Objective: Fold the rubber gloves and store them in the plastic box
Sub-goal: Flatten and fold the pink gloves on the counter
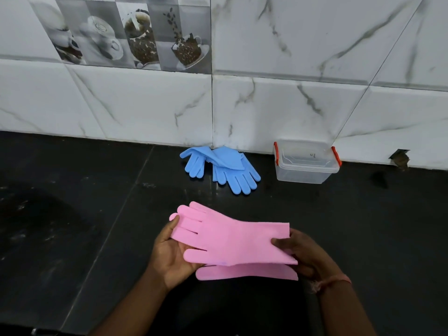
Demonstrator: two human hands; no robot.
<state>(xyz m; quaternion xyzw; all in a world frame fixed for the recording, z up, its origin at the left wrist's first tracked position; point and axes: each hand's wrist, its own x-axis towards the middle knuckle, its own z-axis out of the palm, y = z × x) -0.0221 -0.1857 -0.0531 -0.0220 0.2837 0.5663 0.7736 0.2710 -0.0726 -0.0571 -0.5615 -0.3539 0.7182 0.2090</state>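
A pair of pink rubber gloves (pixel 232 238) is held flat above the black counter, one glove stacked on the other, fingers pointing left. My left hand (pixel 169 253) holds the finger end from below, thumb on top of the glove fingers. My right hand (pixel 298 251) pinches the cuff end, thumb on top. A pair of blue rubber gloves (pixel 223 166) lies in a loose heap against the wall. To its right stands a clear plastic box (pixel 306 175) with red side clips, its lid on.
The black stone counter (pixel 97 214) runs back to a white marble-tiled wall (pixel 145 105). A small hole in the wall (pixel 400 157) sits to the right of the box.
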